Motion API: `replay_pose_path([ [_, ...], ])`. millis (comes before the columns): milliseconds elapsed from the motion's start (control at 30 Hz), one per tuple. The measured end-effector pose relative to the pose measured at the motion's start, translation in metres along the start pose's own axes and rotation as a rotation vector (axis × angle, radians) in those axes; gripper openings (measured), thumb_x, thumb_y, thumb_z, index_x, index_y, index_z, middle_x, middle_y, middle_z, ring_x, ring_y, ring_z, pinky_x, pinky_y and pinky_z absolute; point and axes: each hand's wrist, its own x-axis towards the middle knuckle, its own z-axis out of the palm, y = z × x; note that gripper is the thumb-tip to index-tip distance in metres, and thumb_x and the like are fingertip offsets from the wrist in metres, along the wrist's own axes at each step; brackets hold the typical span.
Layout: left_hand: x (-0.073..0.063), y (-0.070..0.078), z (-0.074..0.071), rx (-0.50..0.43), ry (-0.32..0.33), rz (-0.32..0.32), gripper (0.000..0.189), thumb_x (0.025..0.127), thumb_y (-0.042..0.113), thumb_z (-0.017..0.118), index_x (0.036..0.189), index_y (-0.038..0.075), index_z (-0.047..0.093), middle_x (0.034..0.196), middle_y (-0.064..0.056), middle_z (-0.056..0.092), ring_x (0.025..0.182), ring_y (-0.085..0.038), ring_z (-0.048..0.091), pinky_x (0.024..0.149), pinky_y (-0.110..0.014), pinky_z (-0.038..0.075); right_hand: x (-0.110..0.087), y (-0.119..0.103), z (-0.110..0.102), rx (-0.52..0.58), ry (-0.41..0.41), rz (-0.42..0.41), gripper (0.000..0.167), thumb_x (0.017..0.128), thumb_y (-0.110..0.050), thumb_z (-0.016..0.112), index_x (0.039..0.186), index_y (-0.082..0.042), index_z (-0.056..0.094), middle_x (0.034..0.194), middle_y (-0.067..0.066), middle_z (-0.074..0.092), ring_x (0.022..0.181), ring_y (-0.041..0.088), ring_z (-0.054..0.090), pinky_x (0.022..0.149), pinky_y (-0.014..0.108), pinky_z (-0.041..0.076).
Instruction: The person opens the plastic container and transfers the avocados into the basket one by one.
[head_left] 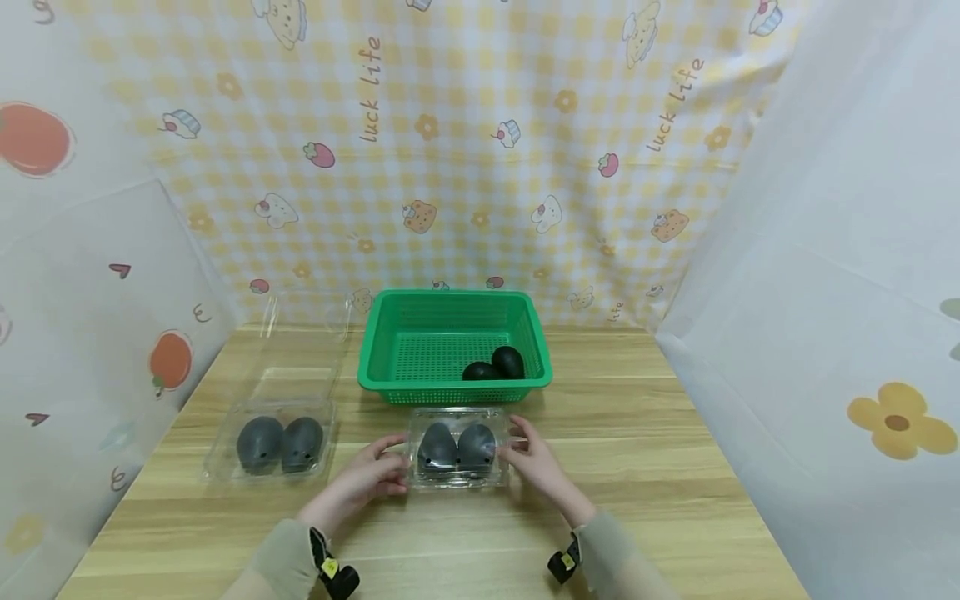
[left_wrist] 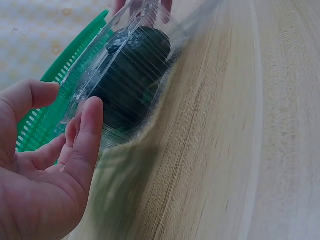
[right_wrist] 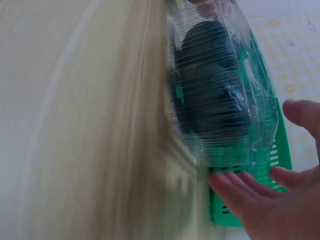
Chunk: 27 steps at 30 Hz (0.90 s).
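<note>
A lidded clear plastic clamshell box (head_left: 457, 482) lies on the table in front of the green basket, with two dark avocados (head_left: 476, 450) showing through it. My left hand (head_left: 367, 479) is at its left end, fingers fairly straight along that side; the left wrist view shows the fingertips right at the plastic. At the opposite end is my right hand (head_left: 543, 471), its fingertips close by the box's edge. In the right wrist view, the thumb and fingers of that right hand (right_wrist: 280, 195) are spread apart beside the box.
The green basket (head_left: 420, 387) stands behind the box, with two more dark avocados (head_left: 508, 362) at its right front. To the left lies another clamshell (head_left: 217, 462), its lid raised, also with two avocados (head_left: 260, 442) inside. Patterned cloth (head_left: 480, 175) hangs behind the wooden table (head_left: 637, 500).
</note>
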Motion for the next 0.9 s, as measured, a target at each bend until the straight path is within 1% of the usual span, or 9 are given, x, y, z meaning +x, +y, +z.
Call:
replay_pose_path([
  [67,0.000,0.000,0.000,0.000,-0.001,0.001,0.069,0.090,0.003,0.057,0.146,-0.011,0.020,0.088,-0.007,0.058,0.072,-0.015,0.060,0.067,-0.029,0.057,0.001,-0.002,-0.001,-0.098,0.032,-0.080,0.059,0.089,-0.012,0.069,0.139,0.006,0.043,0.132,0.029,0.047,0.116,0.046,0.050,0.093,0.055,0.047],
  [100,0.000,0.000,0.000,-0.001,0.001,0.001,0.069,0.090,0.003,0.057,0.146,-0.011,0.020,0.088,-0.007,0.058,0.072,-0.014,0.060,0.067,-0.029,0.056,0.001,-0.004,-0.001,-0.154,0.044,-0.127,0.057,0.088,-0.014,0.070,0.137,0.005,0.046,0.135,0.027,0.046,0.112,0.045,0.053,0.093,0.056,0.046],
  [200,0.000,0.000,0.001,-0.004,0.001,0.004,0.069,0.089,0.002,0.057,0.146,-0.011,0.020,0.087,-0.007,0.058,0.072,-0.014,0.060,0.067,-0.028,0.057,0.002,-0.014,0.001,-0.370,0.033,-0.277,0.052,0.087,-0.023,0.073,0.132,-0.003,0.056,0.143,0.021,0.042,0.118,0.041,0.051,0.097,0.058,0.042],
  [300,0.000,0.000,0.001,-0.006,0.005,0.004,0.069,0.089,0.001,0.057,0.146,-0.011,0.021,0.086,-0.006,0.058,0.071,-0.014,0.060,0.067,-0.028,0.056,0.004,-0.026,0.008,-0.518,-0.059,-0.411,0.053,0.086,-0.033,0.073,0.130,-0.009,0.058,0.147,0.017,0.039,0.124,0.036,0.048,0.101,0.058,0.037],
  [333,0.000,0.000,0.001,-0.006,0.007,0.004,0.069,0.088,0.001,0.057,0.145,-0.011,0.021,0.086,-0.006,0.058,0.071,-0.014,0.059,0.067,-0.028,0.056,0.005,-0.030,0.011,-0.556,-0.101,-0.448,0.054,0.086,-0.037,0.073,0.131,-0.011,0.058,0.148,0.016,0.040,0.131,0.034,0.042,0.104,0.058,0.034],
  [400,0.001,0.000,0.000,-0.004,0.011,-0.001,0.068,0.088,0.001,0.057,0.145,-0.011,0.022,0.086,-0.006,0.057,0.071,-0.013,0.059,0.067,-0.028,0.056,0.009,-0.037,0.018,-0.610,-0.184,-0.497,0.060,0.085,-0.043,0.072,0.135,-0.014,0.056,0.149,0.014,0.040,0.134,0.030,0.039,0.106,0.059,0.030],
  [533,0.000,0.001,0.000,0.014,0.018,-0.009,0.067,0.089,0.003,0.056,0.145,-0.011,0.023,0.088,-0.007,0.058,0.072,-0.014,0.059,0.068,-0.030,0.057,0.018,-0.046,0.032,-0.699,-0.316,-0.519,0.070,0.083,-0.052,0.070,0.143,-0.023,0.048,0.152,0.007,0.036,0.139,0.021,0.033,0.106,0.064,0.024],
  [667,-0.001,0.003,0.001,0.040,0.020,-0.025,0.066,0.091,0.005,0.056,0.146,-0.010,0.023,0.090,-0.009,0.059,0.074,-0.016,0.060,0.068,-0.031,0.057,0.024,-0.049,0.042,-0.758,-0.392,-0.503,0.074,0.081,-0.055,0.071,0.145,-0.027,0.045,0.155,0.003,0.032,0.141,0.023,0.028,0.104,0.070,0.020],
  [900,-0.001,0.003,0.000,0.042,0.012,-0.024,0.067,0.091,0.005,0.057,0.146,-0.010,0.023,0.091,-0.009,0.060,0.073,-0.016,0.061,0.069,-0.031,0.057,0.027,-0.046,0.051,-0.859,-0.427,-0.473,0.069,0.081,-0.053,0.072,0.143,-0.032,0.049,0.154,-0.002,0.033,0.142,0.024,0.026,0.105,0.069,0.020],
])
